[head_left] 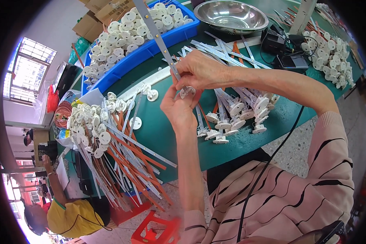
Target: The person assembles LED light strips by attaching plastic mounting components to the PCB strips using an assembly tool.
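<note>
Both my hands meet above the green table, near its middle. My right hand (204, 70) pinches the lower end of a long, pale LED strip (157, 37) dotted with small lights, which slants up and away to the left. Just below it, my left hand (179, 109) has its fingers closed around a small white round disc (187, 92) at the strip's end. Fingers hide part of the disc and the spot where it meets the strip. To the right of my left hand lie several strips with white discs (236, 118) wired to their ends.
Behind my hands stands a blue bin (146, 52) heaped with white discs, with a steel bowl (231, 17) to its right. Bundled strips (130, 156) overhang the left table edge. Black power adapters (274, 40) sit at right. A person in yellow (74, 217) works at left.
</note>
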### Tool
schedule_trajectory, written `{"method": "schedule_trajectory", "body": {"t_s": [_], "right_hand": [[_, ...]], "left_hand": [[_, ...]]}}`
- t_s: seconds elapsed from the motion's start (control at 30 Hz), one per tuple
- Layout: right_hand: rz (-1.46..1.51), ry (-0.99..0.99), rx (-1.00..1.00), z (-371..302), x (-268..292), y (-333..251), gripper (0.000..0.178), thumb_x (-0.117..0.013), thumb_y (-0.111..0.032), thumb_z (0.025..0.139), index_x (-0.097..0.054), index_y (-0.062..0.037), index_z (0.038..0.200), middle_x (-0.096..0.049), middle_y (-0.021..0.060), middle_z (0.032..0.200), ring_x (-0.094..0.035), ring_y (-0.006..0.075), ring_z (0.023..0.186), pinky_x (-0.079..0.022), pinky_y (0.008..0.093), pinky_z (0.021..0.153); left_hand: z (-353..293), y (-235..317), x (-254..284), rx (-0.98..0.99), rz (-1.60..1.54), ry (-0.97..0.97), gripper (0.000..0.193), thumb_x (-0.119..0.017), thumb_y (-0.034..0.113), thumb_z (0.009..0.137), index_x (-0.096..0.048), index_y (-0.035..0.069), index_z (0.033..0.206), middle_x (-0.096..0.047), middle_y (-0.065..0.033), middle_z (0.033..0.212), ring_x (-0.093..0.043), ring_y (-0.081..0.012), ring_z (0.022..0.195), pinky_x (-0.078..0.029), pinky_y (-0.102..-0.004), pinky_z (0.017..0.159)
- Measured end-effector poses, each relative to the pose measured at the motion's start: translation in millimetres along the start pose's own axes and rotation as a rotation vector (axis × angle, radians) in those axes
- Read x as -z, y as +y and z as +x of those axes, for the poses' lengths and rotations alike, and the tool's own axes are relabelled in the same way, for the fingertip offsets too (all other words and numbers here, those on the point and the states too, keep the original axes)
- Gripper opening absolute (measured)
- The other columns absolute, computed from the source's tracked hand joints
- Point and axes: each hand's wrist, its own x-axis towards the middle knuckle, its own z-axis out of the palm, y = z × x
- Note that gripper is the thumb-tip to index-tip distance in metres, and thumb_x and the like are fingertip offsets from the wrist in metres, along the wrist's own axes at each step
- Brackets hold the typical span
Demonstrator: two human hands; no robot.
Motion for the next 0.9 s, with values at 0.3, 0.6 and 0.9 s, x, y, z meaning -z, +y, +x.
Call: {"method": "schedule_trajectory", "body": {"t_s": [0.3,0.6,0.9], "right_hand": [[0.023,0.019,0.034,-1.0,-2.3,0.1,0.005,-0.065,-0.003,0.069,-0.063,-0.0016,0.073,-0.059,0.009,0.059,-0.056,0.0163,0.054,-0.042,0.0297,0.052],[0.051,0.033,0.027,0.6,-3.2,-1.5,0.004,-0.065,-0.004,0.069,-0.063,-0.0016,0.071,-0.059,0.0091,0.06,-0.055,0.0171,0.054,-0.041,0.0301,0.052],[0.182,0.012,-0.085,-4.0,15.2,-4.3,0.01,-0.064,-0.009,0.069,-0.063,0.0011,0.071,-0.059,0.0072,0.058,-0.056,0.0104,0.054,-0.042,0.0268,0.049]], "left_hand": [[0.2,-1.1,1.3,-0.027,-0.02,0.008,0.029,-0.048,-0.016,0.078,-0.051,-0.008,0.105,-0.059,-0.0154,0.092,-0.062,-0.0202,0.079,-0.056,-0.0351,0.072],[0.7,3.2,2.0,-0.044,0.003,0.002,0.029,-0.047,-0.016,0.077,-0.051,-0.009,0.105,-0.058,-0.0162,0.093,-0.061,-0.0216,0.082,-0.056,-0.0372,0.075],[2.5,3.8,10.1,0.067,-0.063,-0.194,0.041,-0.052,-0.012,0.076,-0.044,-0.006,0.117,-0.057,-0.0207,0.103,-0.062,-0.0263,0.089,-0.056,-0.0388,0.076]]}}
